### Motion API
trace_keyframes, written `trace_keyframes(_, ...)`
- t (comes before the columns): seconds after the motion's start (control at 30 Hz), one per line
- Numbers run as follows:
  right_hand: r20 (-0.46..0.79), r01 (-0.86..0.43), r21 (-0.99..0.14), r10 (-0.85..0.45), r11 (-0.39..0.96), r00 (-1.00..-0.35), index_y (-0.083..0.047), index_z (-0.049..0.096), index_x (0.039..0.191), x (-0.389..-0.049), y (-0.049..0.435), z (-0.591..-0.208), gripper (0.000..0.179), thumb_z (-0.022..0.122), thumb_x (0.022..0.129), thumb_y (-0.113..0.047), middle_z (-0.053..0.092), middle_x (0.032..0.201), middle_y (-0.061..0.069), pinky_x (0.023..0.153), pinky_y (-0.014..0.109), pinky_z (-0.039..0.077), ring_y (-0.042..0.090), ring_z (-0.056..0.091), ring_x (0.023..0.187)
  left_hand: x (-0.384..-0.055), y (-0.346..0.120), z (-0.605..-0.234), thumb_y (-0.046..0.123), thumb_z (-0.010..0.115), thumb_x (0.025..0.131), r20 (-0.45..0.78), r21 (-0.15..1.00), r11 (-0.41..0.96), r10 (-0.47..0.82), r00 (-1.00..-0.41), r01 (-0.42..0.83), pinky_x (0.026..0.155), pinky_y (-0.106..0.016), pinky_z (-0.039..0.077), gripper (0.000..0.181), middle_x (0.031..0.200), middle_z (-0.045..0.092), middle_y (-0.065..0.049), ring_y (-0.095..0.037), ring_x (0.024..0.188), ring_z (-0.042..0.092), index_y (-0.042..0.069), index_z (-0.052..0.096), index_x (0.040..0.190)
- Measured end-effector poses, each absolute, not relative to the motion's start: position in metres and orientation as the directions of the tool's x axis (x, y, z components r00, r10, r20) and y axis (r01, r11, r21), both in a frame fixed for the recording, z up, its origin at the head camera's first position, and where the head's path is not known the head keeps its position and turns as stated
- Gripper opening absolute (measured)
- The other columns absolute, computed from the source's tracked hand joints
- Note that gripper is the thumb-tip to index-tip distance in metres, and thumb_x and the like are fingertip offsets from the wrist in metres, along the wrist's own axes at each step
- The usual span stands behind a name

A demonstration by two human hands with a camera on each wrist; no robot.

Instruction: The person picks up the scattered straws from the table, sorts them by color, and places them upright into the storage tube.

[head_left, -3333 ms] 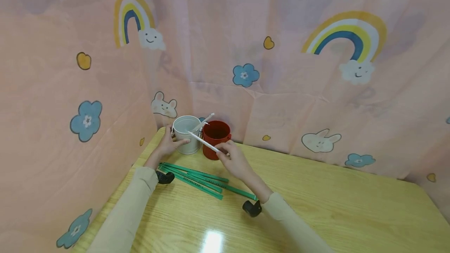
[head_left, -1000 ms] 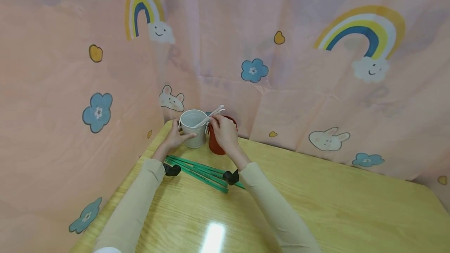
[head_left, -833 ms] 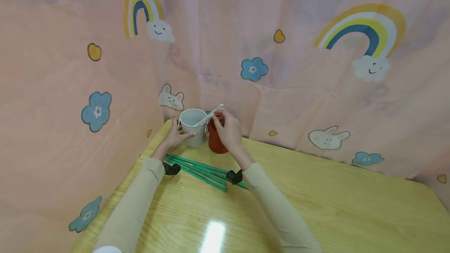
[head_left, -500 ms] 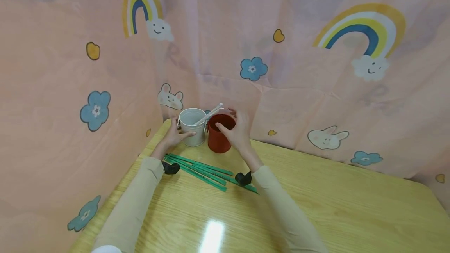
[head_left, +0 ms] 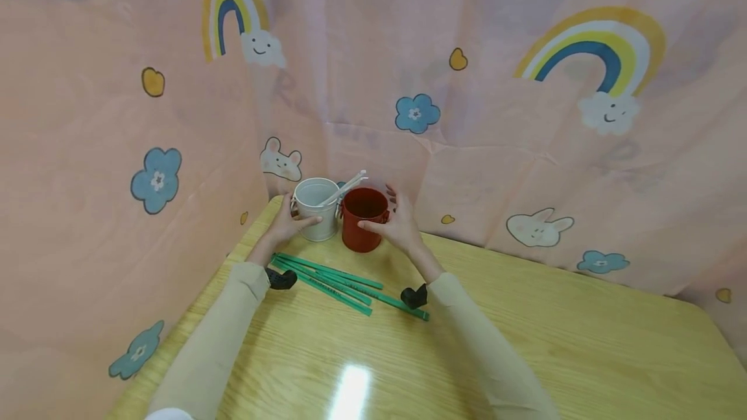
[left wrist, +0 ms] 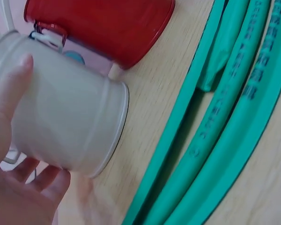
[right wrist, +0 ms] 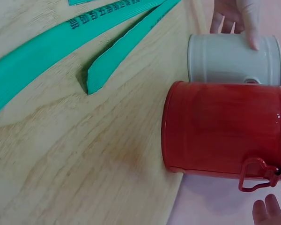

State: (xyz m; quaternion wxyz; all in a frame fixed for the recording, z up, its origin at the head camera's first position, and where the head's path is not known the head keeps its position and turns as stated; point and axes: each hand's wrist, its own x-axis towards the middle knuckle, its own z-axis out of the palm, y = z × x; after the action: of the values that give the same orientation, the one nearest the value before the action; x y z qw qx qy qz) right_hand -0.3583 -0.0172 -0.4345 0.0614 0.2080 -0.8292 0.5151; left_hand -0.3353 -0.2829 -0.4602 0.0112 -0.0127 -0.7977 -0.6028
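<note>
My left hand (head_left: 285,223) holds the white bucket (head_left: 320,229), thumb across its front and fingers round its left side by the handle. A few slim white wrapped straws (head_left: 345,188) lean in that bucket, their ends sticking out to the right. Close beside it stands the red bucket (head_left: 357,236). At the red bucket's right side is my right hand (head_left: 403,224), thumb overlapping the front and fingers spread. In the right wrist view those fingers (right wrist: 272,209) are apart from the red wall, below its wire handle.
Several green wrapped straws (head_left: 332,282) with dark lettering lie fanned on the wooden table (head_left: 525,329) in front of the buckets. A patterned pink cloth (head_left: 467,193) hangs behind and to the left. Each wrist carries a black camera (head_left: 414,297).
My right hand has let go of a white straw, now in the white bucket, and moved right and down to the red bucket's side. The left hand keeps its hold.
</note>
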Motion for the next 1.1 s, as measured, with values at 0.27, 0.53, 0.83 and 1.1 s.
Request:
trace_keyframes(0.27,0.237,-0.330,-0.887,-0.297,0.322,-0.925,-0.008,0.022,0.150,-0.362,-0.019,-0.440,0.097,0.082,0.075,-0.021,0.034,0.148,0.017,0.105,0.053,0.043,0.036,0.041,0.130,-0.323,-0.275,-0.450,0.008,0.069,0.087,0.023,0.974,0.225,-0.131,-0.991,-0.007,0.114,-0.054,0.030,0.089,0.154,0.017,-0.029,-0.047,0.141,0.024,0.006,0.007,0.151)
trace_keyframes(0.53,0.206,-0.291,-0.924,-0.320,0.246,-0.925,-0.007,0.022,0.150,-0.369,-0.019,-0.447,0.095,0.081,0.076,-0.012,0.037,0.145,0.018,0.105,0.052,0.043,0.038,0.045,0.126,-0.299,-0.273,-0.443,0.014,0.060,0.093,-0.028,0.975,0.208,-0.241,-0.970,-0.080,0.111,-0.052,0.036,0.075,0.153,0.026,-0.025,-0.043,0.139,0.031,0.002,0.014,0.152)
trace_keyframes(0.83,0.160,-0.238,-0.954,-0.365,0.179,-0.917,-0.007,0.021,0.150,-0.374,-0.011,-0.455,0.091,0.077,0.078,-0.008,0.033,0.148,0.021,0.109,0.054,0.037,0.041,0.039,0.131,-0.269,-0.269,-0.442,0.012,0.055,0.096,-0.017,0.966,0.246,-0.251,-0.968,-0.081,0.104,-0.047,0.045,0.054,0.144,0.044,-0.019,-0.035,0.131,0.046,0.003,0.036,0.146)
trace_keyframes(1.1,0.157,-0.259,-0.949,-0.444,0.179,-0.882,-0.006,0.024,0.147,-0.377,-0.011,-0.455,0.088,0.077,0.077,-0.002,0.037,0.145,0.019,0.107,0.054,0.040,0.039,0.043,0.128,-0.245,-0.265,-0.446,0.014,0.060,0.094,0.074,0.927,0.375,-0.100,-0.992,0.031,0.087,-0.038,0.055,0.041,0.131,0.058,-0.021,-0.034,0.115,0.059,0.001,0.055,0.132)
